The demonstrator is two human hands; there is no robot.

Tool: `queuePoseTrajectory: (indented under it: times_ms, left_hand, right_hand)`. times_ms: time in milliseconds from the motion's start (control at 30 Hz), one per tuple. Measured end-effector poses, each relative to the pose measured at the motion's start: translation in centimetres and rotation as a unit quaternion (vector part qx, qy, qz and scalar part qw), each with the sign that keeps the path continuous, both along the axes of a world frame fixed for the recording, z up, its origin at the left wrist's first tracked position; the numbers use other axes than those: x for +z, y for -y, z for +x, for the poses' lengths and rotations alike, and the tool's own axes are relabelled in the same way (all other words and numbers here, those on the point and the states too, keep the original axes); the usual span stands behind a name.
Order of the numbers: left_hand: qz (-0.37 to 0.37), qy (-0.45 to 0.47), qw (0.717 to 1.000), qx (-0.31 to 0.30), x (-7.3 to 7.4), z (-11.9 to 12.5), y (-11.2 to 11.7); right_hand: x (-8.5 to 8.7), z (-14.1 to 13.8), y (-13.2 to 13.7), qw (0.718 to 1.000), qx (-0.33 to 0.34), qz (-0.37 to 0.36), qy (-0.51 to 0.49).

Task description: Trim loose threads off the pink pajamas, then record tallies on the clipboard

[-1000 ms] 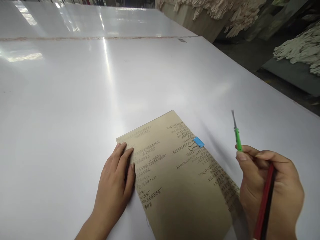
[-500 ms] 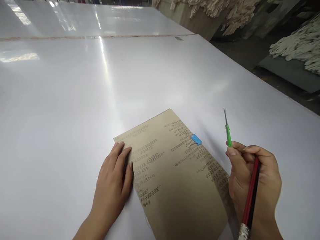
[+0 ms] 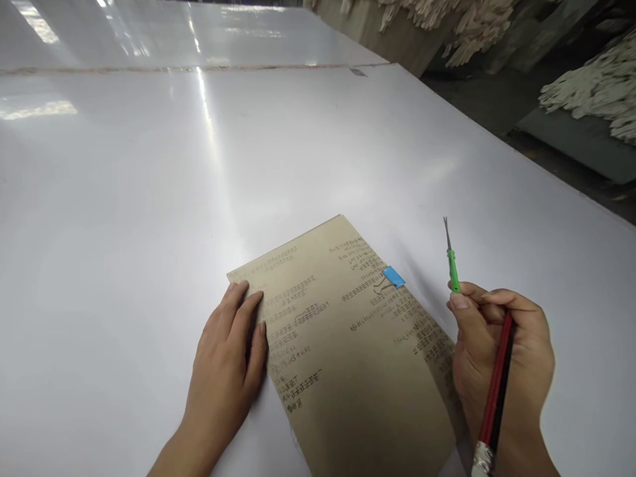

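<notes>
A tan sheet of paper [image 3: 348, 344] covered with handwritten marks lies on the white table [image 3: 149, 199], with a blue binder clip [image 3: 393, 276] on its right edge. My left hand [image 3: 228, 361] lies flat on the sheet's left edge, fingers stretched out. At the sheet's right edge, my right hand [image 3: 499, 354] is closed round a red and black pencil [image 3: 494, 397] and a small green-handled tool with a thin metal tip [image 3: 452, 262] that points up and away.
Beyond the table's right edge the floor is dark, with heaps of pale gloves [image 3: 596, 93] on a grey surface and more piled on a box [image 3: 447, 20] at the back. A seam [image 3: 173, 68] crosses the far tabletop.
My right hand has drawn a little to the left and nearer the sheet with the pencil and green tool. The left hand and the sheet have stayed put.
</notes>
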State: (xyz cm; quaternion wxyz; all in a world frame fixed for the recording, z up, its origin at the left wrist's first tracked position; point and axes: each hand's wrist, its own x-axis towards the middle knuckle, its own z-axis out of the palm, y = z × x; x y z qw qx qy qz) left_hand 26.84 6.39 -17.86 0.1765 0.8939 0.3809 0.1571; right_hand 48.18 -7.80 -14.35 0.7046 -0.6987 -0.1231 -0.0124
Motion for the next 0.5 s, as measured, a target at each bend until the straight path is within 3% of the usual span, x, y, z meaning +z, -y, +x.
queuePoseTrajectory:
  times_ms: [500]
  left_hand:
    - [-0.004, 0.008, 1.000, 0.000, -0.03, -0.12, 0.06]
  right_hand:
    - [-0.67, -0.98, -0.54, 0.996, 0.055, -0.047, 0.054]
